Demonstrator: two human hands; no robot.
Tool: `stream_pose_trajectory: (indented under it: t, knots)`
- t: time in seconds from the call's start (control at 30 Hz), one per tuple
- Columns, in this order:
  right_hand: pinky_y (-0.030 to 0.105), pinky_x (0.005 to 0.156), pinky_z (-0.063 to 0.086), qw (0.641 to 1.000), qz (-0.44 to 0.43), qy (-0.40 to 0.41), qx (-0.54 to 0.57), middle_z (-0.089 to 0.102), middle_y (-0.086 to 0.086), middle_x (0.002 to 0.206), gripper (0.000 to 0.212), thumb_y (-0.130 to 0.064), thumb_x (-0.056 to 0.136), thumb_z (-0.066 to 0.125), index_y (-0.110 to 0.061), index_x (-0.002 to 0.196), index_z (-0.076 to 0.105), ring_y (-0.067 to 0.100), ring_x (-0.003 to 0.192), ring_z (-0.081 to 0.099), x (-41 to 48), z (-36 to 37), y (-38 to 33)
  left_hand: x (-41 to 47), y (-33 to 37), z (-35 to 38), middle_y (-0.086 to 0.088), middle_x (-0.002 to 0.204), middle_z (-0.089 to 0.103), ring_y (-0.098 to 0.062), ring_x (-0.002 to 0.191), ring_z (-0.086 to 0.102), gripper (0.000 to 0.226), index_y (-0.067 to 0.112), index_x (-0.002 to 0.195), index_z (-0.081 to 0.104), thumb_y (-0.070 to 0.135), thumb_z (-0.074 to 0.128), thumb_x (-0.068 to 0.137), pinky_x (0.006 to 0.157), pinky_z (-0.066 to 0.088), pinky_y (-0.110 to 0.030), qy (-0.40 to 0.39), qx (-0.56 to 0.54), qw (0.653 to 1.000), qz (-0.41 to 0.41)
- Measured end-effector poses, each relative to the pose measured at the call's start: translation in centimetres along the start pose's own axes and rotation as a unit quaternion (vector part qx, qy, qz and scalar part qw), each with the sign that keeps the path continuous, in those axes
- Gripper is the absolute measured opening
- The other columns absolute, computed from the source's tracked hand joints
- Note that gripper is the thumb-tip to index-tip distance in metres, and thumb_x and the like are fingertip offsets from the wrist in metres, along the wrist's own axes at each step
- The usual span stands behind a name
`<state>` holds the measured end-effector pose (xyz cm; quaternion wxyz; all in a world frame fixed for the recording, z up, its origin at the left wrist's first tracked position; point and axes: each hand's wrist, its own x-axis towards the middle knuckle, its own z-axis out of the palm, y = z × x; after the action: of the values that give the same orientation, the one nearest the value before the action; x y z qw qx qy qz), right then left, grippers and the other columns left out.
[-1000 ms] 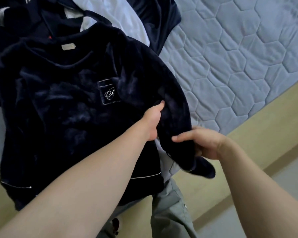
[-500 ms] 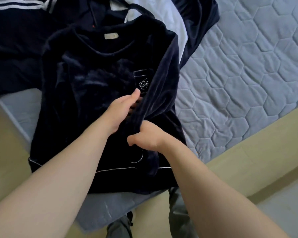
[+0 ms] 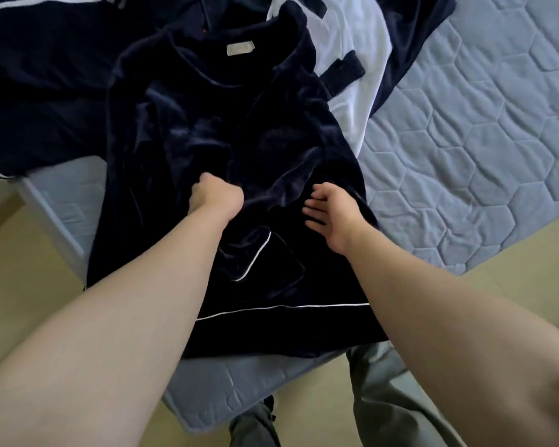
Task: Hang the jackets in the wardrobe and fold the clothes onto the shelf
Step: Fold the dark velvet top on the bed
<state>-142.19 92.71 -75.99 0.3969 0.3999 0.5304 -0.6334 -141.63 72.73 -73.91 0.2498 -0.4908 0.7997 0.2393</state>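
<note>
I stand at the corner of a grey-blue quilted mattress (image 3: 484, 150) stitched in a hexagon pattern. It rests on a pale wooden bed frame (image 3: 530, 253), which shows along its right and left edges. Below me lies a light beige floor (image 3: 320, 401). Lighting is soft and even.

— Where does the single view look from?
— From the person's head, facing forward and steeply down, close over the mattress (image 3: 465, 150) corner.
— How near?
— Both forearms fill the lower frame; trousers (image 3: 388, 398) show below.
</note>
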Motion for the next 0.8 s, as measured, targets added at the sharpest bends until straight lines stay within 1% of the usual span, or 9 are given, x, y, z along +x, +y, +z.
stream_pose_trajectory:
  t: [0.1,0.2,0.3,0.4,0.5,0.57,0.63,0.7,0.8]
  knots:
    - [0.038,0.085,0.054,0.998,0.004,-0.023,0.063,0.075,0.001,0.107,0.041,-0.033,0.076,0.060,-0.023,0.115,0.067,0.023,0.102,0.070,1.3,-0.5,-1.3,1.2,6.0,0.0,-0.004,0.142,0.049,-0.026,0.122,0.051,0.058,0.021,0.141,0.047,0.023,0.055,0.083,0.082,0.041,-0.033,0.015,-0.040,0.991,0.127]
    - [0.038,0.092,0.054,0.994,-0.005,-0.051,0.101,0.075,0.006,0.110,0.045,-0.040,0.083,0.067,-0.021,0.124,0.060,0.024,0.103,0.071,2.8,-0.6,-3.1,2.9,11.7,0.2,-0.001,0.139,0.051,-0.024,0.123,0.051,0.069,0.021,0.141,0.047,0.049,0.062,0.080,0.089,0.042,-0.032,-0.001,-0.067,0.981,0.180]
    - [0.041,0.102,0.049,0.983,0.037,-0.084,0.162,0.066,0.009,0.127,0.055,-0.048,0.085,0.070,-0.025,0.133,0.054,0.025,0.115,0.065,3.8,-0.2,-5.3,4.1,15.7,0.6,0.004,0.111,0.064,-0.020,0.101,0.061,0.058,0.022,0.116,0.063,0.066,0.060,0.078,0.080,0.046,-0.031,0.023,-0.025,0.975,0.218]
    - [0.043,0.103,0.049,0.973,0.072,-0.095,0.199,0.069,0.004,0.121,0.044,-0.038,0.086,0.072,-0.021,0.126,0.062,0.024,0.109,0.068,4.2,-0.3,-7.4,4.5,19.0,1.1,0.002,0.096,0.067,-0.021,0.091,0.065,0.044,0.017,0.104,0.071,0.056,0.061,0.087,0.076,0.047,-0.027,0.015,-0.064,0.974,0.215]
    - [0.047,0.091,0.055,0.942,0.077,-0.108,0.309,0.074,0.010,0.111,0.030,-0.032,0.090,0.064,-0.015,0.115,0.070,0.032,0.101,0.072,4.3,-2.0,-9.9,3.6,22.9,1.1,0.001,0.098,0.073,-0.018,0.091,0.070,0.037,0.021,0.101,0.072,0.054,0.065,0.086,0.087,0.058,-0.033,-0.081,-0.208,0.954,0.202]
    - [0.050,0.097,0.051,0.914,0.068,-0.115,0.382,0.072,0.014,0.115,0.035,-0.035,0.094,0.056,-0.014,0.116,0.071,0.036,0.108,0.069,4.4,-3.8,-11.1,2.7,25.7,1.4,0.001,0.100,0.074,-0.018,0.092,0.072,0.041,0.021,0.100,0.070,0.058,0.069,0.082,0.089,0.058,-0.036,-0.136,-0.240,0.937,0.213]
    - [0.052,0.103,0.047,0.899,0.064,-0.119,0.417,0.071,0.014,0.119,0.041,-0.039,0.095,0.052,-0.014,0.123,0.068,0.037,0.113,0.066,5.0,-5.7,-11.7,2.1,28.5,2.4,0.001,0.101,0.073,-0.017,0.094,0.070,0.045,0.019,0.100,0.067,0.060,0.068,0.081,0.091,0.057,-0.035,-0.145,-0.206,0.939,0.233]
    - [0.050,0.099,0.050,0.900,0.070,-0.120,0.413,0.072,0.010,0.117,0.041,-0.043,0.095,0.054,-0.016,0.123,0.069,0.034,0.110,0.068,5.4,-7.3,-12.1,1.8,30.8,4.0,0.001,0.104,0.070,-0.019,0.097,0.067,0.048,0.017,0.104,0.066,0.060,0.067,0.082,0.093,0.054,-0.036,-0.139,-0.144,0.946,0.254]
    - [0.043,0.090,0.053,0.936,0.086,-0.070,0.334,0.076,0.002,0.108,0.035,-0.045,0.089,0.062,-0.023,0.115,0.070,0.028,0.104,0.071,6.1,-8.9,-12.4,2.0,32.6,6.3,-0.006,0.113,0.070,-0.025,0.102,0.068,0.041,0.010,0.118,0.066,0.035,0.071,0.086,0.084,0.054,-0.029,-0.152,-0.051,0.951,0.265]
